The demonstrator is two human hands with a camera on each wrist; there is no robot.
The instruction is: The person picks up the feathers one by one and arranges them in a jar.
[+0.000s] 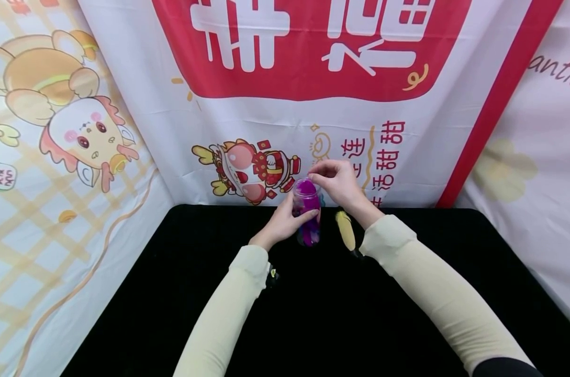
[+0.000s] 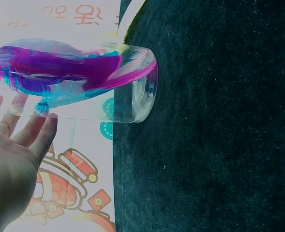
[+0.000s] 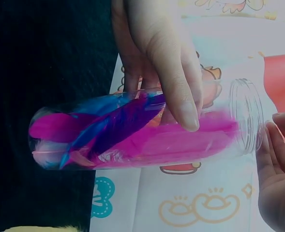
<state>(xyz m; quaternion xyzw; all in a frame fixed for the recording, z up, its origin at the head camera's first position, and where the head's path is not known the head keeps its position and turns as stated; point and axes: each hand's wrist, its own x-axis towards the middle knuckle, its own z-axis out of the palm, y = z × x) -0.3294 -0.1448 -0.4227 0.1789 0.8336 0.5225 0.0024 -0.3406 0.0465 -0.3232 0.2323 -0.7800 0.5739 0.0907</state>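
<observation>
Near the table's back edge my left hand (image 1: 282, 222) grips a clear jar (image 1: 308, 238) around its side, thumb across the front. Inside are several feathers in purple, blue and pink; in the right wrist view a magenta feather (image 3: 195, 140) reaches up to the jar's neck. My right hand (image 1: 338, 186) is at the open mouth, its thumb and forefinger pinched together at the end of this feather, right by the rim. The thin quill is hidden between the fingertips. The jar stands nearly upright in the head view.
A yellow feather (image 1: 346, 230) lies on the black table (image 1: 322, 314), just beside my right wrist. A white cloth (image 1: 138, 120) with red and cartoon prints hangs behind the table. Dark wrist gear (image 1: 271, 276) shows at my left cuff.
</observation>
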